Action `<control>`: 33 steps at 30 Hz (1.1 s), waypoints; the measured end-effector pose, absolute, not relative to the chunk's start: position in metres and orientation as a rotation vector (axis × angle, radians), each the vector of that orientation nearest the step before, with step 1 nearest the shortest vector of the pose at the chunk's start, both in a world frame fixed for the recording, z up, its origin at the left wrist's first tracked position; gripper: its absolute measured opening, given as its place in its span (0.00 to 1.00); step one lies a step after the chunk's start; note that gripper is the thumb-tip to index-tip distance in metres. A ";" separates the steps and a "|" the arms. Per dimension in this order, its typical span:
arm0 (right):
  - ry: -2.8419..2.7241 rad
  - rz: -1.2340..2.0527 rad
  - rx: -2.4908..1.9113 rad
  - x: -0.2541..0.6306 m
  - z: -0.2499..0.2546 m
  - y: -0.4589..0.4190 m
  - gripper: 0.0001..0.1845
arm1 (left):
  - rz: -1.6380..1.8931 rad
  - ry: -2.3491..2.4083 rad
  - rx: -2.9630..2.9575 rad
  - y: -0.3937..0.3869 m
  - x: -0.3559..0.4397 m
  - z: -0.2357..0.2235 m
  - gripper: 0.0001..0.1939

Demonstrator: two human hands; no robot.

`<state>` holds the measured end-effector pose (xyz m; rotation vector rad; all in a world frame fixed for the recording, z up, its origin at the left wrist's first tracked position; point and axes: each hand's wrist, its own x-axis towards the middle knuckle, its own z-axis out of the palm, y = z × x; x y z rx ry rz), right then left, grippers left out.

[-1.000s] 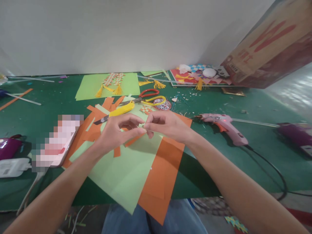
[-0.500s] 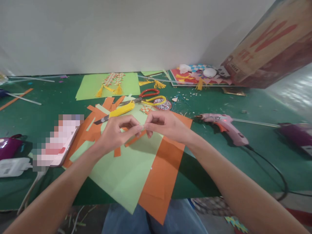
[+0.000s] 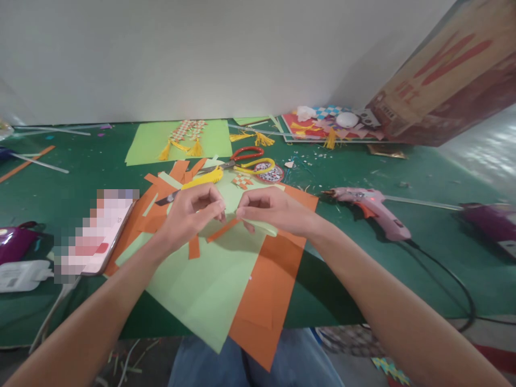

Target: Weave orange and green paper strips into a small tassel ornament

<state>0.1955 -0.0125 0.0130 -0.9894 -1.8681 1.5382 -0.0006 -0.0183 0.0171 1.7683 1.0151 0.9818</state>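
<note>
My left hand (image 3: 192,214) and my right hand (image 3: 274,208) meet above a light green paper sheet (image 3: 209,279) that overlaps an orange sheet (image 3: 270,290). My right hand pinches a narrow light green paper strip (image 3: 262,228) that runs back under its palm. My left hand's fingertips are closed near the strip's other end; whether they still touch it is unclear. Loose orange strips (image 3: 194,247) lie on the green sheet just below both hands. A yellow-handled utility knife (image 3: 193,185) lies right behind my left hand.
Scissors (image 3: 245,159) with red and yellow handles lie behind the hands. A pink glue gun (image 3: 373,207) with a black cord lies to the right, a phone (image 3: 99,231) to the left. A woven paper piece with yellow tassels (image 3: 183,137) and a tilted cardboard box (image 3: 447,80) stand further back.
My hands have drawn slightly apart. The green strip now shows under my right hand, and my left hand has shifted a little left and up.
</note>
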 end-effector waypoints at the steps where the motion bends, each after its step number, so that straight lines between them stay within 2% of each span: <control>1: -1.873 1.545 -0.988 0.196 0.013 -0.012 0.16 | 0.992 1.021 1.760 -0.018 -0.001 0.017 0.08; 16: -1.867 1.651 -0.961 0.196 0.011 -0.012 0.20 | 1.117 0.955 1.730 -0.015 -0.004 0.012 0.09; 33: -1.842 1.634 -0.981 0.197 0.013 -0.013 0.18 | 1.258 0.973 1.601 -0.012 -0.010 0.010 0.08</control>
